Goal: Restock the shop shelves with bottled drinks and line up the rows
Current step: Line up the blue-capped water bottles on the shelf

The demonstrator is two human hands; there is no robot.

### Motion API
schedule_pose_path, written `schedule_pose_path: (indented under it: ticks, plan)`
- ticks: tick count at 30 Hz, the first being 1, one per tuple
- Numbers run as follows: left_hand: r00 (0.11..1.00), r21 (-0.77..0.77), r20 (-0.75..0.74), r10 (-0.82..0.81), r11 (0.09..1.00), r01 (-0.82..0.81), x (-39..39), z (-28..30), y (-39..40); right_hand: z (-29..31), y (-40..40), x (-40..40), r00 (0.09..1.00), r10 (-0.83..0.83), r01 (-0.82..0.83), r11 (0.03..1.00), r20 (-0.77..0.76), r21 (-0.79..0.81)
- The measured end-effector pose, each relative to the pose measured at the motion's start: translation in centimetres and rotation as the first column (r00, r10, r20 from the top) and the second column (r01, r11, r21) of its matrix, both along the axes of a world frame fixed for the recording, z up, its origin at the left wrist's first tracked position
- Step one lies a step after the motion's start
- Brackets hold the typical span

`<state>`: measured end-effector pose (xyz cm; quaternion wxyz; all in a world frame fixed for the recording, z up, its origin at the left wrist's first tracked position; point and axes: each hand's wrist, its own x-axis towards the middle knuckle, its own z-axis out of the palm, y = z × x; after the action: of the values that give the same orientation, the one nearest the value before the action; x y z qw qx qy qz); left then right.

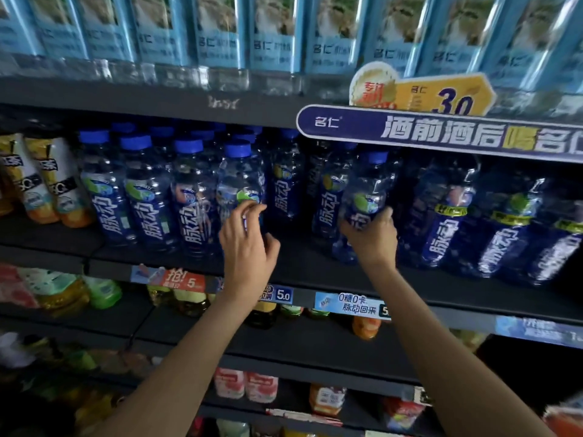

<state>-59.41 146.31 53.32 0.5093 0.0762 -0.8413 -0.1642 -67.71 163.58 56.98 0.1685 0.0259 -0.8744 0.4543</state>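
**Head view: both hands on blue bottles at the middle shelf**

The right hand (372, 238) is wrapped around a tilted blue-capped bottle (362, 197) standing on the dark middle shelf (315, 269). The left hand (249, 244) has loose, curled fingers touching the label of another blue bottle (239, 181), not clasping it. More blue bottles line both sides. Price tags (350, 305) hang on the shelf edge below.
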Motion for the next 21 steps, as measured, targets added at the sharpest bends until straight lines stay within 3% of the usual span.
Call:
schedule_pose_path:
  ticks: [2,7,14,18,21]
  plan:
    - [0.999,0.066,-0.030,0.022,0.998,-0.020,-0.2,-0.2,-0.2,-0.3,-0.8,1.6,0.993,0.115,-0.115,0.993,-0.036,0.004]
    - [0.995,0.113,-0.058,0.077,0.991,-0.070,-0.4,0.4,-0.6,0.8,-4.1,1.0,0.929,0.358,-0.365,0.929,0.098,0.064]
    - [0.989,0.011,-0.030,0.142,0.990,-0.141,-0.8,3.7,-3.9,2.2,-8.8,-1.1,0.917,0.364,-0.386,0.913,0.165,0.133]
    - [0.990,-0.004,0.086,0.114,0.993,-0.114,-1.3,4.1,-4.6,1.8,-10.5,-1.7,0.937,0.322,-0.342,0.926,0.137,0.163]
    - [0.988,-0.061,0.069,0.141,0.989,-0.136,-1.2,3.9,-5.0,1.1,-11.0,-1.4,0.960,0.264,-0.277,0.943,0.093,0.186]
